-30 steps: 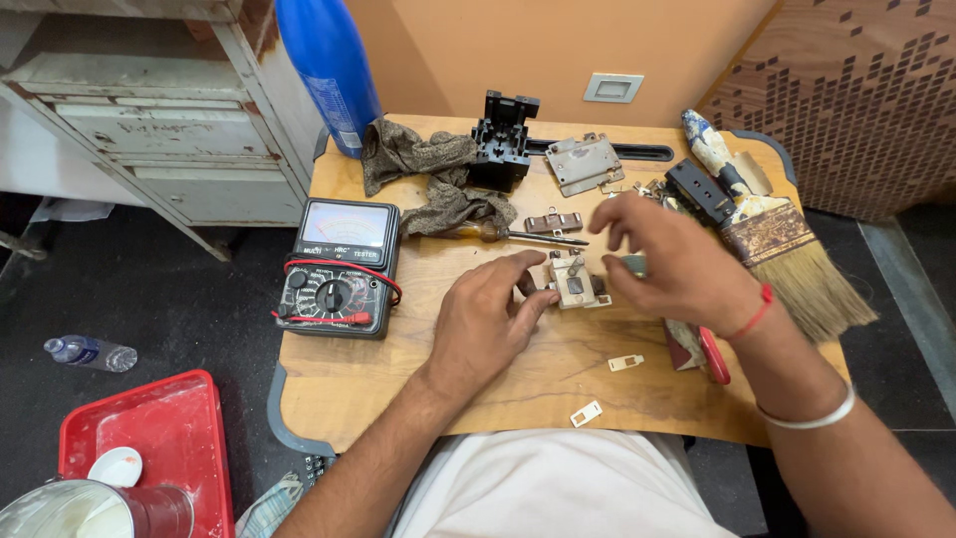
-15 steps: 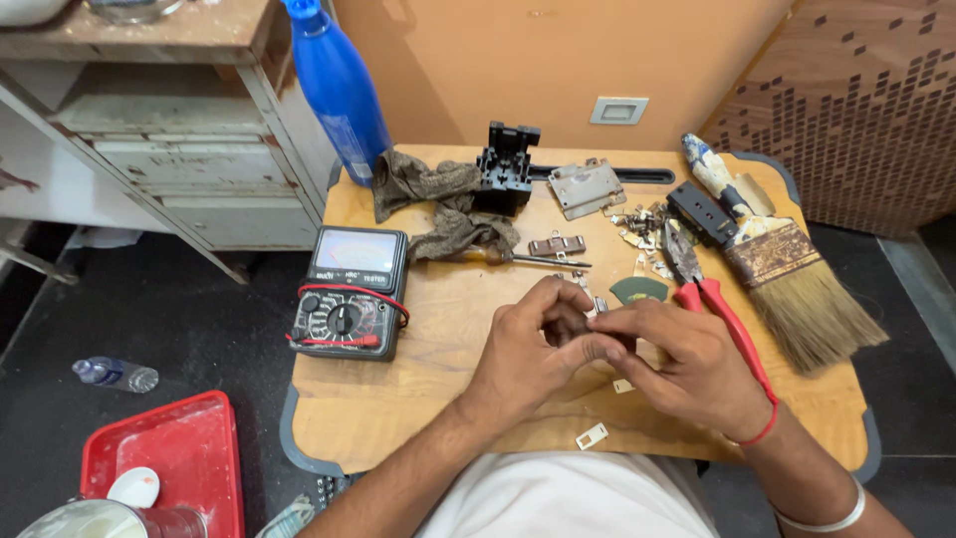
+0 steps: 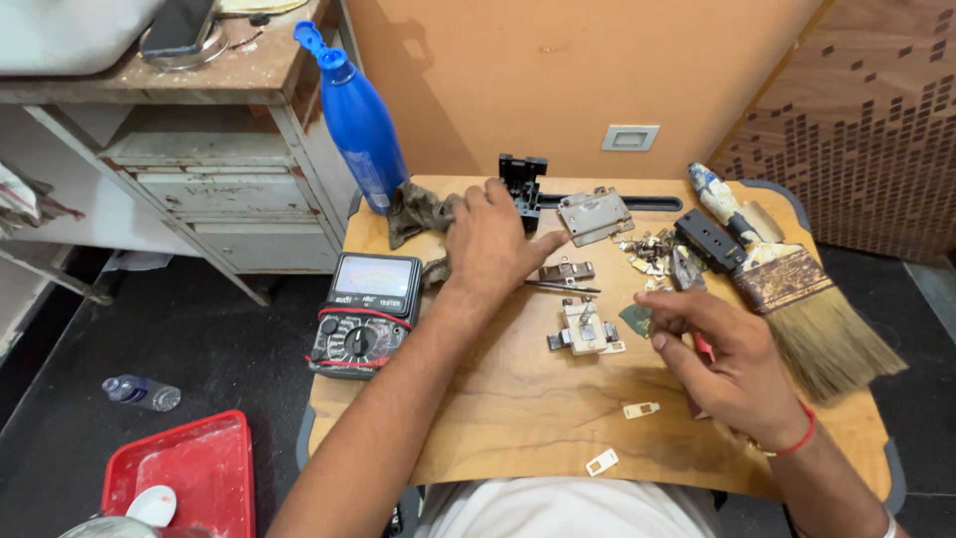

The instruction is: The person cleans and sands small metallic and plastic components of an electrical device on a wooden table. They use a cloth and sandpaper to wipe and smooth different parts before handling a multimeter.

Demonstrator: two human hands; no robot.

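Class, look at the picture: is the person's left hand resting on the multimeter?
No, the left hand lies on the rag, beside the multimeter.

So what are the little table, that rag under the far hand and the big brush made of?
Table: looks like wood or wood-look laminate, smooth, with brown grain streaks. Rag under the left hand: soft cloth, crumpled and stained grey-brown. Brush: pale, straw-coloured bristles, a rusty-looking metal band, and a paint-spattered handle whose material I cannot tell.

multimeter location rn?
Head view: the multimeter sits on the wooden table's left edge, below the blue bottle, beside the left forearm.
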